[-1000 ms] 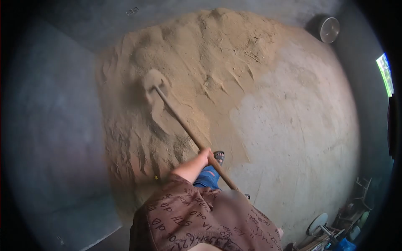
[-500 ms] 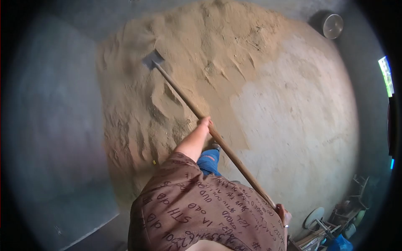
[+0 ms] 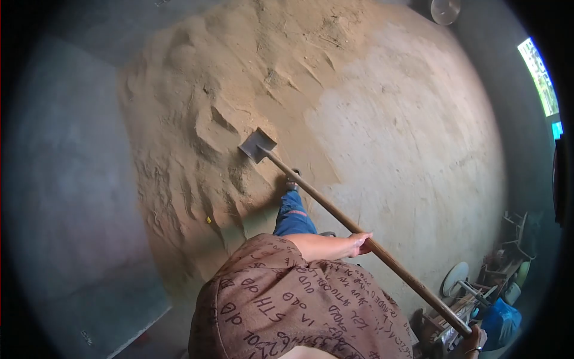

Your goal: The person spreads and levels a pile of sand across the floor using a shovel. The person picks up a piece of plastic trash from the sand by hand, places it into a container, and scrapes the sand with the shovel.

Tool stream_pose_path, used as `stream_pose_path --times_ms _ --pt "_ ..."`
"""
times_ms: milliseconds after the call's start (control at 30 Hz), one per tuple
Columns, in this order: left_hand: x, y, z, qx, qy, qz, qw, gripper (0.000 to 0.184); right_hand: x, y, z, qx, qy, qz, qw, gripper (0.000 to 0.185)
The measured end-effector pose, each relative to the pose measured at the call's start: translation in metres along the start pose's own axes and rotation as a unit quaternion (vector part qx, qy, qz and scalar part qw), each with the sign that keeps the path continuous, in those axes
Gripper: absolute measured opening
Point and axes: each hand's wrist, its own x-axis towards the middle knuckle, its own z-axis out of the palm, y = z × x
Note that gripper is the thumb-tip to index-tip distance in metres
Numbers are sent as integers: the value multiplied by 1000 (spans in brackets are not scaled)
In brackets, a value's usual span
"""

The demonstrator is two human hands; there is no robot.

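Grey walls enclose a concrete floor part-covered by a mound of sand, its slope reaching near one sandalled foot. Slanting across the view is a long-handled shovel, its blade near the sand's edge; whether it touches down is unclear. The left hand grips mid-shaft, fingers wrapped round the wood, probably to bear the blade's weight, while the right hand closes round the handle's end, likely for steering. Bare metal shows on the blade. By the far wall, a round metal basin shows no discernible contents; whatever the blue plastic bag holds is hidden.
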Motion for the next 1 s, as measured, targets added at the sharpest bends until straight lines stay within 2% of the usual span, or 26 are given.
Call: stream_pose_path --times_ms 100,133,167,200,233,267,333,400,433,500,600,700,767,800,833,867,900,933,967,1000 --pt "30 4 -37 -6 18 5 1000 17 7 -33 6 -7 -51 30 998 11" --pt "48 20 -66 -45 29 26 998 16 16 -53 22 6 -64 22 998 18" --pt "64 40 -103 -38 104 60 992 15 27 -103 15 39 -60 12 997 18" --pt "59 69 -136 -56 152 117 980 15 30 -142 39 105 -30 5 994 13" --pt "53 99 -169 -67 198 175 962 14 41 -197 22 24 -119 0 993 8" --pt "73 123 -229 -81 181 167 966 22 42 -234 29 55 -91 -17 994 7" --pt "33 158 -243 -93 309 196 926 19 36 -274 60 100 -87 1 991 11" --pt "39 158 -265 -71 288 163 941 21 30 -283 66 101 -76 13 992 9" --pt "57 156 -274 -52 309 164 935 24 34 -288 65 103 -74 16 992 9" --pt "20 175 -247 -73 280 110 951 24 44 -291 49 126 -82 9 989 8" --pt "2 210 -229 -87 265 122 953 24 75 -303 33 116 -87 42 989 9" --pt "-22 267 -237 -79 262 155 949 22 107 -334 26 138 -97 33 985 7" --pt "-56 327 -248 -21 283 100 954 17 130 -375 21 178 -70 27 981 6" --pt "-69 358 -256 -38 280 182 942 16 145 -399 20 173 -47 34 983 6" --pt "-24 401 -341 -21 250 180 951 13 165 -423 10 238 -41 9 970 6" --pt "-60 442 -327 -38 332 270 903 15 191 -448 -8 215 -78 -15 973 6" --pt "-96 482 -307 -13 419 318 850 18 219 -479 -43 221 -92 -19 971 7" --pt "-110 529 -331 47 448 332 829 20 241 -506 -77 271 -31 -47 961 8" --pt "-117 576 -357 -3 436 385 813 28 264 -523 -112 320 -39 -93 942 11" --pt "-149 602 -345 -5 431 425 796 36 281 -529 -151 387 -55 -154 908 24"
